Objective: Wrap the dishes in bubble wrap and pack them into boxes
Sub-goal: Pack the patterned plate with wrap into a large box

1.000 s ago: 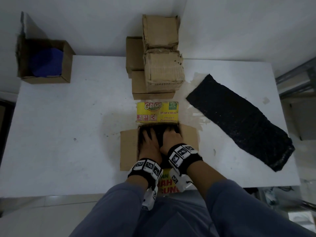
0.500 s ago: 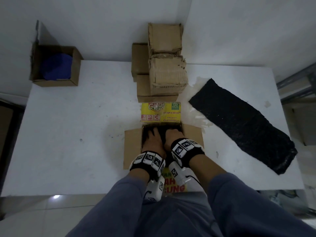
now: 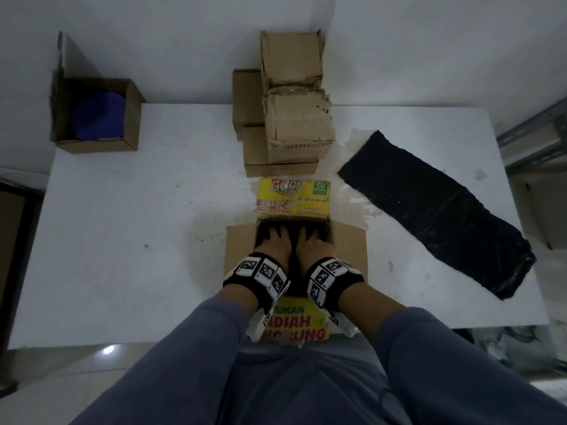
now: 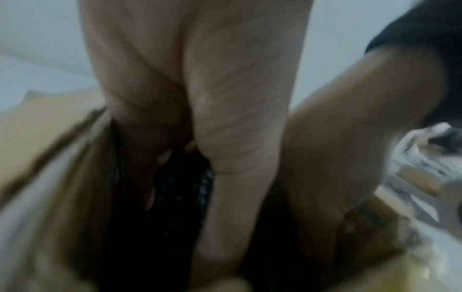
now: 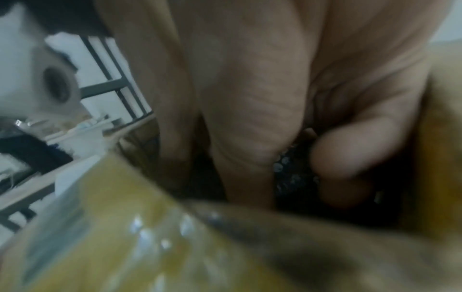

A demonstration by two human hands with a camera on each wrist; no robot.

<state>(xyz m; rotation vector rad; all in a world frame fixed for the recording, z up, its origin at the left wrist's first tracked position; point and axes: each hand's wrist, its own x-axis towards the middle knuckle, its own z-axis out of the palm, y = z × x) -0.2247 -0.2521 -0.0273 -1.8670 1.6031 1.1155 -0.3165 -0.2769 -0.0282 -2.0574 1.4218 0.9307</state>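
white table (image 3: 129, 240) against a white wall, both hands down inside an open printed box

fingers of the left hand (image 3: 277, 245) and of the right hand (image 3: 311, 244) reach side by side into the open box (image 3: 348, 250), pressing on a bundle in black bubble wrap (image 4: 180, 189) at its bottom; the blurred wrist views show fingers lying on the wrap with the right thumb bent beside it, but whether they clamp it or only press i cannot tell. both wrists wear black bands with square markers. the box's yellow flaps lie open toward and away from the person. just beyond it sits a stack of plain cardboard boxes (image 3: 294, 127), to the right a loose sheet of black bubble wrap (image 3: 435, 210) lies flat, and at the far left corner a small open carton (image 3: 130, 118) holds something blue (image 3: 99, 118)
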